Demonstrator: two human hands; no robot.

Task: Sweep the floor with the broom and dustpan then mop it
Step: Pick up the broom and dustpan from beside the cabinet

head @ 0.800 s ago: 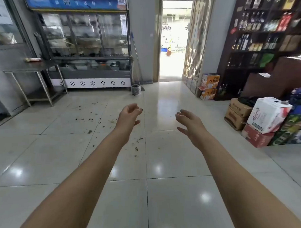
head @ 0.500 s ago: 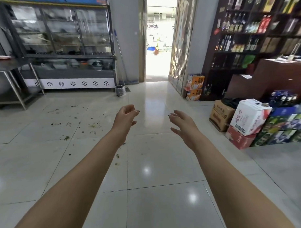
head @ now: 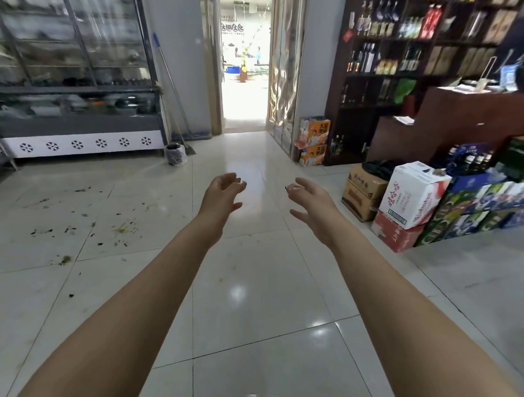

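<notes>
Far on the left, by the glass cooler, lots of dark and green bits lying on the shiny floor, not yet swept. A bit to the right, long handles leaning in the corner between the cooler and the doorway, likely the broom and the mop, with a small bin just beside them on the floor. No dustpan clear enough to pick out.

Near the middle, left hand held out in the air, fingers spread and curled a little, holding nothing. Next to it, right hand the same way, loose and with nothing in it. Well apart from the handles, both of them.

Over on the right, boxes stacked on the floor by the dark shelves.

Looks like the very start: no tool picked up, sweeping not begun. Next, probably: walk to the corner, take hold of the broom handle, then go to the mess on the left.
</notes>
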